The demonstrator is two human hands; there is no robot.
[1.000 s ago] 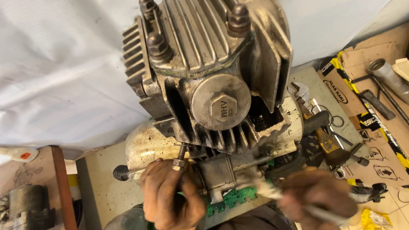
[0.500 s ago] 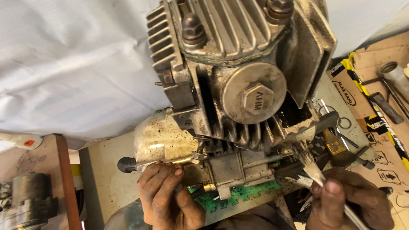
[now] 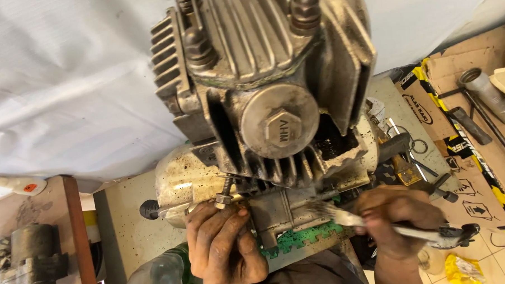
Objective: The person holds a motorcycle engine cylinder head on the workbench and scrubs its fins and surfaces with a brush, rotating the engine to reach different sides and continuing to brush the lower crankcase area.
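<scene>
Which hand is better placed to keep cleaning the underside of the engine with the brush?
The right hand. It already grips the paintbrush, whose bristles point at the engine base under the fins. The left hand is busy at the nut on the stud and holds no tool.

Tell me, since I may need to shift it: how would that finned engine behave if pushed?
The engine looks like thick cast metal, so probably heavy and rigid. Its oily, grimy casing may be slippery. The left hand steadies it while the right hand brushes, so it might tip.
</scene>
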